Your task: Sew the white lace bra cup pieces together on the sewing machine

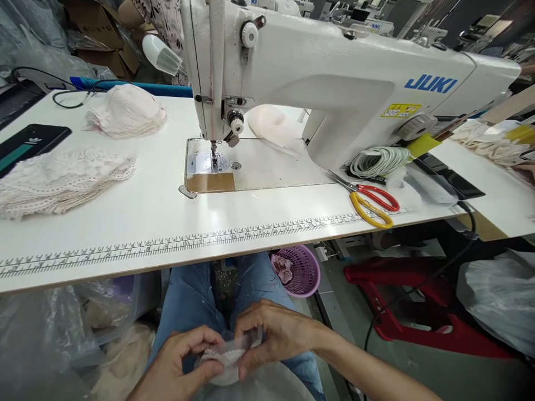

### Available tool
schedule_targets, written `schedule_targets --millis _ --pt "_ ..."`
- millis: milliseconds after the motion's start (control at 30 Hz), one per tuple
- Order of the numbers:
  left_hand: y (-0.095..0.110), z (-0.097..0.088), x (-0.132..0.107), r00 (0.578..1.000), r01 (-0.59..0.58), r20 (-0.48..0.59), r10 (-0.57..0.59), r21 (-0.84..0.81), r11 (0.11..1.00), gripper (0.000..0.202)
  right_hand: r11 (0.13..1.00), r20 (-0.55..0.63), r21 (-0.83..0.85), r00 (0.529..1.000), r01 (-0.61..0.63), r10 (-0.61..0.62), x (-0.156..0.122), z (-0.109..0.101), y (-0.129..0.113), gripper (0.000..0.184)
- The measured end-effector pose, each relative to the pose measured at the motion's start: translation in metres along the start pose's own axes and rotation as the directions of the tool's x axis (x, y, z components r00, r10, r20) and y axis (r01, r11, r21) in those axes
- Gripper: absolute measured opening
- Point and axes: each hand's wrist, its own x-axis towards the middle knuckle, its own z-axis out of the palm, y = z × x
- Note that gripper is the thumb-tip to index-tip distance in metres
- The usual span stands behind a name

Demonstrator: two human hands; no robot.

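Both hands are low over the lap, under the surface (125, 223) edge. The left hand (175, 365) and the right hand (271, 334) pinch one small white lace piece (225, 359) (partly hidden by fingers), fingers closed on it. The sewing machine (334, 78) stands well apart above.

We hold our left hand (178, 365) and right hand (273, 334) together low over our lap (192, 295), fingers curled, thumbs pressing against fingertips, right forearm bare.

A single head-worn camera looks forward and down, close over the counter (125, 223) and sewing machine (334, 83).
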Motion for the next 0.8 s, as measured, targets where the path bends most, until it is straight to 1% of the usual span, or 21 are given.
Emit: schedule_targets --millis 100,167,267,400,567,667,800 --pt "0.002 0.000 -0.002 0.999 -0.012 -0.047 0.014 0.051 0.999 0.010 1.000 -0.010 0.018 1.000 0.023 -0.023 0.004 0.002 -0.002 0.035" --pt "0.002 -0.001 -0.003 0.998 -0.016 -0.066 0.018 0.022 1.000 0.011 0.999 -0.011 0.027 1.000 0.025 -0.025 0.005 0.001 -0.002 0.035" --pt "-0.002 -0.003 -0.002 0.993 -0.005 -0.121 -0.003 -0.072 0.997 0.011 0.999 -0.022 0.033 1.000 0.014 -0.013 0.004 -0.001 0.002 0.036" --pt "-0.016 0.002 0.002 0.986 0.001 -0.161 -0.040 -0.236 0.972 0.016 0.995 -0.024 0.090 0.999 -0.041 0.043 0.004 -0.001 0.007 0.041" --pt "-0.032 0.012 0.005 0.973 -0.094 -0.230 0.008 -0.364 0.927 0.026 0.983 -0.037 0.152 0.993 -0.105 0.112 0.008 0.001 0.008 0.045" --pt "-0.036 0.014 0.006 0.977 -0.079 -0.213 -0.013 -0.421 0.904 0.030 0.980 -0.043 0.168 0.993 -0.105 0.114 0.009 0.002 0.009 0.045" --pt "-0.035 0.015 0.005 0.988 0.007 -0.131 -0.079 -0.475 0.880 0.033 0.980 -0.051 0.176 0.993 -0.097 0.107 0.010 0.001 0.010 0.043"
